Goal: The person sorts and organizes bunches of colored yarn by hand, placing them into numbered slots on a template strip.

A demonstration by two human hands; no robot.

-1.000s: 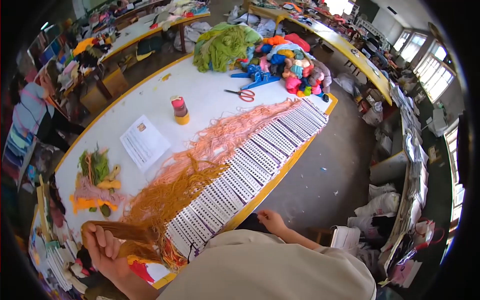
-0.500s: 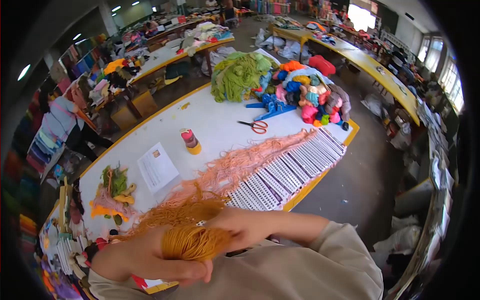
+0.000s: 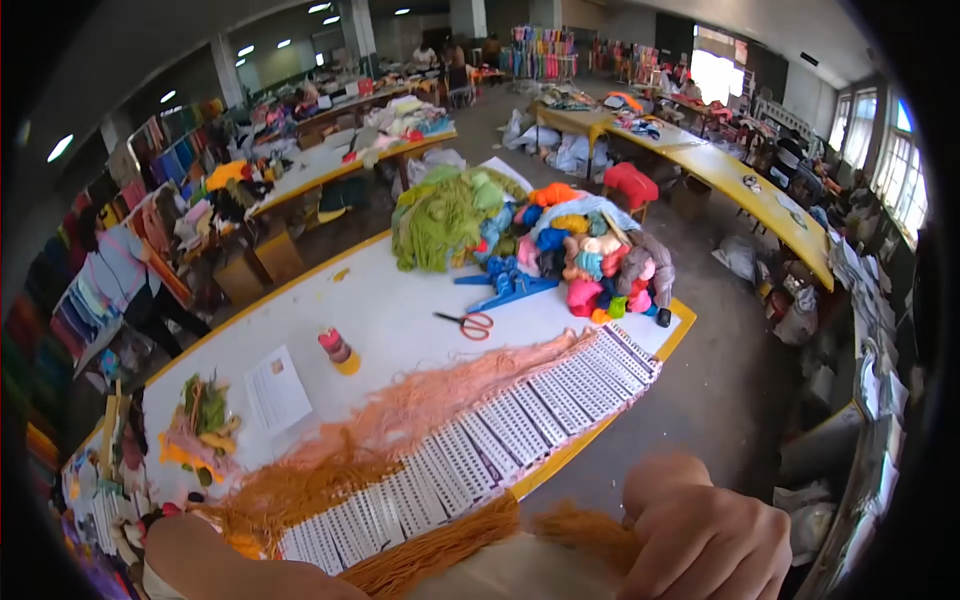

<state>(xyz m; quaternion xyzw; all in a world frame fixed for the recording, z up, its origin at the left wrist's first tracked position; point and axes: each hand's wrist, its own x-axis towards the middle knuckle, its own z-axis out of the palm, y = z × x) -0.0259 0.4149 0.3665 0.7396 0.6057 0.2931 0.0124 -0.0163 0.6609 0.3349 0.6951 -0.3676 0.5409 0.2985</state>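
Observation:
My right hand (image 3: 705, 530) is closed at the lower right, with loose golden-brown yarn (image 3: 590, 533) trailing from its left side. Another thick bundle of this yarn (image 3: 440, 548) stretches across my lap by the table's front edge, its lower end beside my left hand (image 3: 235, 565). The fingers of that hand are hidden below the frame. White punched cards (image 3: 470, 450) lie in a row along the near edge. Strands of golden-brown yarn (image 3: 300, 490) and peach yarn (image 3: 430, 400) are spread over their far ends.
Scissors (image 3: 472, 325), a yarn cone (image 3: 339, 352) and a paper sheet (image 3: 278, 388) lie on the white table (image 3: 400, 300). Green yarn (image 3: 450, 215), colourful skeins (image 3: 590, 250) and a blue tool (image 3: 508, 285) are at its far end. A person (image 3: 125, 265) stands at left.
My hands have moved apart: the right swung out to the right, the left dropped lower left. The wound golden-brown skein between them now shows as stretched, loose strands. The view tilted up.

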